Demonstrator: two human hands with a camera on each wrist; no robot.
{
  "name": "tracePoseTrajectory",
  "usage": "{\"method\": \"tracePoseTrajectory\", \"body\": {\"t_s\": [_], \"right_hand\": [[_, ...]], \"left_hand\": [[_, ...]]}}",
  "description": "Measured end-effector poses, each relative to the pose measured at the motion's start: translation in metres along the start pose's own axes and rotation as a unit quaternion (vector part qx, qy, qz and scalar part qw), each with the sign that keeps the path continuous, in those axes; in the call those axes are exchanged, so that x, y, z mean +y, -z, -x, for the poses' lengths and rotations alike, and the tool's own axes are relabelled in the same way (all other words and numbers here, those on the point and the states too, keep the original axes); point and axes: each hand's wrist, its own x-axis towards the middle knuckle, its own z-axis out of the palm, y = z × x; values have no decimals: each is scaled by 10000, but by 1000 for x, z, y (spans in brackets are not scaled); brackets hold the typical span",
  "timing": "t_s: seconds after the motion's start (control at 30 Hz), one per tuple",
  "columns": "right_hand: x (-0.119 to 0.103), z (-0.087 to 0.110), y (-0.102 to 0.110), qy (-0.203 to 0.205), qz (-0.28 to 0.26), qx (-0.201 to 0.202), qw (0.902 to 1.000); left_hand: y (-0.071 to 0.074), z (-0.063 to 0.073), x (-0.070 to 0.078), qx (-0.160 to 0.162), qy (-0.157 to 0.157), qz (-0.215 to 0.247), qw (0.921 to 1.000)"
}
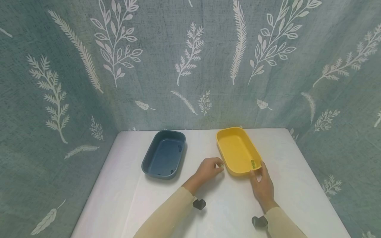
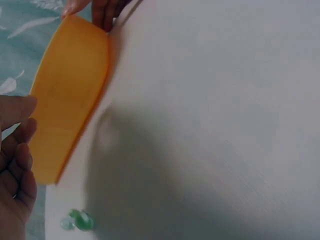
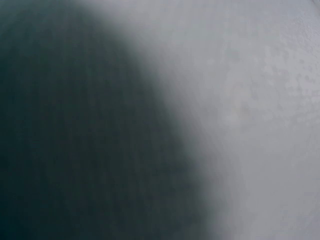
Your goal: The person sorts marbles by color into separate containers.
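Note:
A yellow tray stands on the right of the white table, with several small green marbles in its near right corner. My right hand grips that corner, thumb at the near rim and fingers along the right side. Just off the tray's left side, my left hand pinches a small pale-green marble, mostly covered by the fingertips. In the left wrist view, blurred green glassy marbles show on the table below that hand. The right wrist view holds only a blurred dark shape and pale surface.
A dark blue tray stands to the left, with several small dark round pieces against its sides. Leaf-patterned grey-green cloth walls in the table at the back and both sides. Dark wrist devices sit at both cuffs.

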Motion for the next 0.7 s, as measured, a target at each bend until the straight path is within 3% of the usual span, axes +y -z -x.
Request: {"method": "tracePoseTrajectory", "body": {"t_s": [0.3, 0.7], "right_hand": [[0, -2, 0, 47, 7, 23, 10000], [1, 0, -1, 26, -16, 66, 10000]], "left_hand": [[-4, -13, 8, -71, -131, 46, 9999], [-8, -18, 18, -178, -89, 240, 9995]]}}
